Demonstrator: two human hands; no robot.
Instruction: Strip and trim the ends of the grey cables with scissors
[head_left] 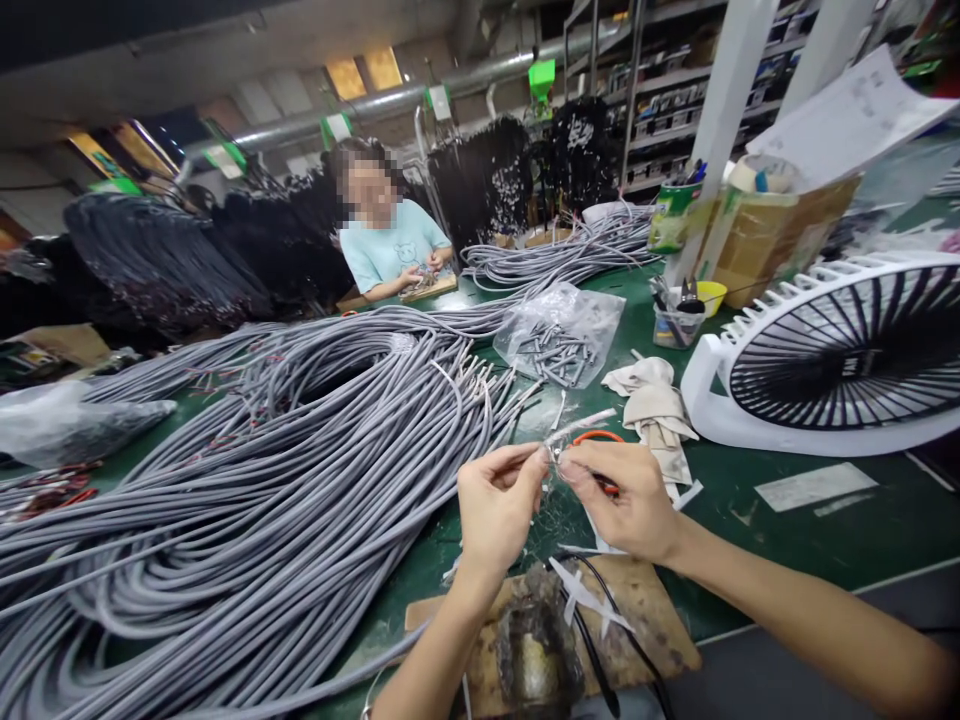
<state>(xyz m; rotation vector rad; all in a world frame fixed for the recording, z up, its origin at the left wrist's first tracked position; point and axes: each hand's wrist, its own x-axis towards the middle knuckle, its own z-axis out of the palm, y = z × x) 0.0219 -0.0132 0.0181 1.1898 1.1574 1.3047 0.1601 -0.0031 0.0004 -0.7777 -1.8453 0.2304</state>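
My left hand point(495, 505) and my right hand point(634, 500) meet fingertip to fingertip above the green table. Both are closed in a pinch around something small and shiny, partly hidden by the fingers and too small to name. Thin strands show just below the fingertips. An orange-handled tool point(598, 436) lies behind my right hand, mostly covered by it. To the left of my left hand spreads a large bundle of grey cables point(300, 480), their stripped ends pointing toward it. Under my wrists lies a wooden board point(660, 625) bearing a dark, grimy metal block point(536, 650) and black cords.
A clear bag of short grey pieces point(559, 345) sits beyond my hands. Right of it are cloth gloves point(651, 400), a white fan point(840, 350) and a tool cup point(677, 318). Across the green table point(810, 540), a person in a light blue shirt point(397, 245) handles small parts.
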